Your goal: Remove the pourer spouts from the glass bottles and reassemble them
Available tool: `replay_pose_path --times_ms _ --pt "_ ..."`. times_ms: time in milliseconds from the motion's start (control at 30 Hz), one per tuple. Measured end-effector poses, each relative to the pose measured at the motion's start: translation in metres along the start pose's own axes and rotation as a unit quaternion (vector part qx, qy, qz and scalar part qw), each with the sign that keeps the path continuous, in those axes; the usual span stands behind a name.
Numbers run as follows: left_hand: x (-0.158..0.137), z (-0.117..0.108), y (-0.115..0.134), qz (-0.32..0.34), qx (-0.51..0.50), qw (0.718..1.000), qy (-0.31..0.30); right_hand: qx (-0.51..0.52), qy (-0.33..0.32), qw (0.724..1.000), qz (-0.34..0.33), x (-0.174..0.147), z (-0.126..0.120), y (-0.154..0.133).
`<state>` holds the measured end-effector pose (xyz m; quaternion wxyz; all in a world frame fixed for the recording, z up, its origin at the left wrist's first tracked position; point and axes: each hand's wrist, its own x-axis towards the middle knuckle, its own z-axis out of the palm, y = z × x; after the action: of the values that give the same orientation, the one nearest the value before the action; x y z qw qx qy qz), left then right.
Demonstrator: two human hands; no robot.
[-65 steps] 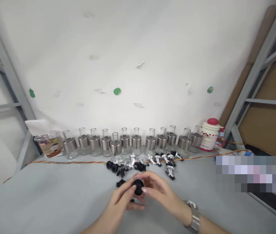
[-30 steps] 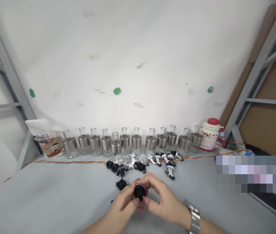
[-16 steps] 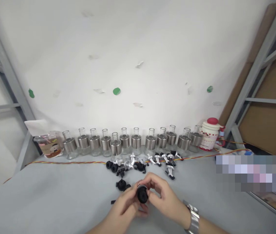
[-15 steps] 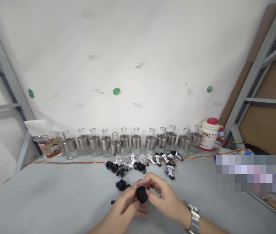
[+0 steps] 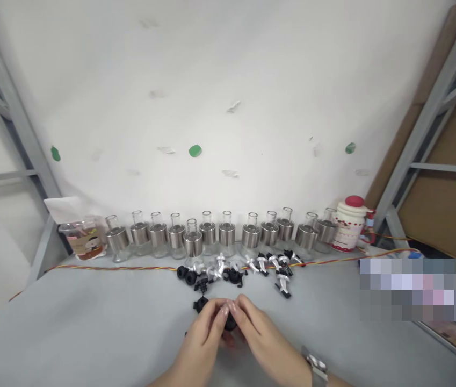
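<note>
My left hand [image 5: 207,336] and my right hand [image 5: 255,330] meet above the front middle of the table. Between them they grip a bottle pourer [image 5: 230,322], of which only a round black end shows; fingers cover the rest. Both thumbs press together at its top edge. Just behind my left hand lies a black cap-like part [image 5: 201,305], partly hidden by the fingers. Farther back are several black rubber stoppers [image 5: 190,278] and several silver pourers [image 5: 283,282] with black tips, lying loose.
Several glass bottles [image 5: 193,244] with steel collars stand in a row along the white wall. A plastic cup [image 5: 85,242] is at the left end, a cream jar with red lid [image 5: 349,226] at the right. A twisted cable [image 5: 131,267] crosses the table [image 5: 70,312].
Both thumbs have moved up and together over the pourer, hiding more of it. My right hand has turned inward and sits slightly lower. The view has shifted a little.
</note>
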<state>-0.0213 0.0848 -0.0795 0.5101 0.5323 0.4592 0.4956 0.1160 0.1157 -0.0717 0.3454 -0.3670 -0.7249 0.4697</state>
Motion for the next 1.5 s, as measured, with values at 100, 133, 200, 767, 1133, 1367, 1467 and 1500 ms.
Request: replay_pose_path --times_ms 100,133,200,767,1133,1367,1467,1500 --pt "-0.002 0.004 -0.002 -0.012 -0.009 1.0 0.006 0.015 -0.011 1.0 0.005 -0.001 0.005 0.003" --pt "-0.002 0.005 -0.002 -0.015 -0.018 1.0 0.007 0.024 -0.011 1.0 0.004 -0.001 0.006 0.004" --pt "-0.003 0.008 0.0 -0.015 -0.029 0.999 0.005 0.039 -0.01 0.999 0.001 0.0 0.007 0.005" --pt "-0.014 0.013 0.001 0.012 0.012 1.0 0.018 0.059 -0.026 0.998 0.021 -0.005 0.014 0.001" --pt "-0.008 0.012 0.012 0.014 -0.022 1.0 -0.018 0.147 -0.028 0.988 0.031 0.0 0.015 0.004" --pt "-0.011 0.014 0.0 0.023 0.021 0.999 -0.015 0.003 0.054 0.999 0.009 -0.003 0.014 0.006" --pt "-0.012 0.015 -0.002 0.023 0.025 0.999 -0.026 -0.025 0.061 0.998 0.006 -0.005 0.015 0.004" --pt "-0.011 0.015 -0.001 0.024 0.023 0.999 -0.029 -0.023 0.062 0.998 0.005 -0.004 0.015 0.003"
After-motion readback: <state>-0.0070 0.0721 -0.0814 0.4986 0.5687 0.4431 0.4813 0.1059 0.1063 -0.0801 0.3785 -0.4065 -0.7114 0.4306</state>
